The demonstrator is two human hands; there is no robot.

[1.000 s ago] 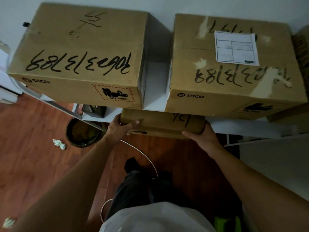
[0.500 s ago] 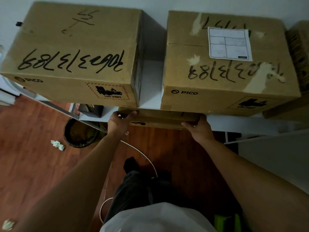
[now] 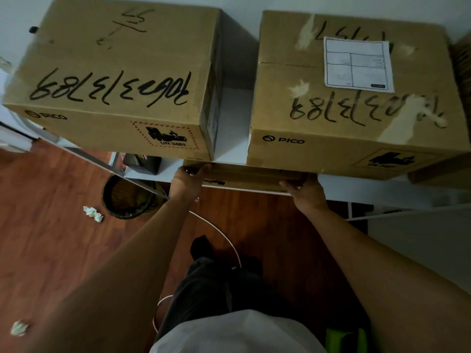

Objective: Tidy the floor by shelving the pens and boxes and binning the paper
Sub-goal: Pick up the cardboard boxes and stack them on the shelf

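A flat cardboard box [image 3: 251,175] lies on the lower white shelf [image 3: 377,193], mostly hidden under the top shelf. My left hand [image 3: 187,180] grips its left front corner and my right hand [image 3: 307,191] grips its right front corner. Two large brown boxes stand on the top shelf: one on the left [image 3: 119,72], one on the right [image 3: 354,98] with a white label. A crumpled paper ball [image 3: 93,214] lies on the wooden floor next to a dark round bin [image 3: 127,200]. Another paper ball [image 3: 19,327] lies at the lower left.
A white cable [image 3: 221,235] curves across the floor in front of my legs. A dark holder [image 3: 145,164] stands on the lower shelf to the left of the flat box. A white wall is behind the shelf, with white furniture at far left.
The flat box has slid further back onto the lower shelf, under the top boxes. Both hands followed it forward, still at its front corners.
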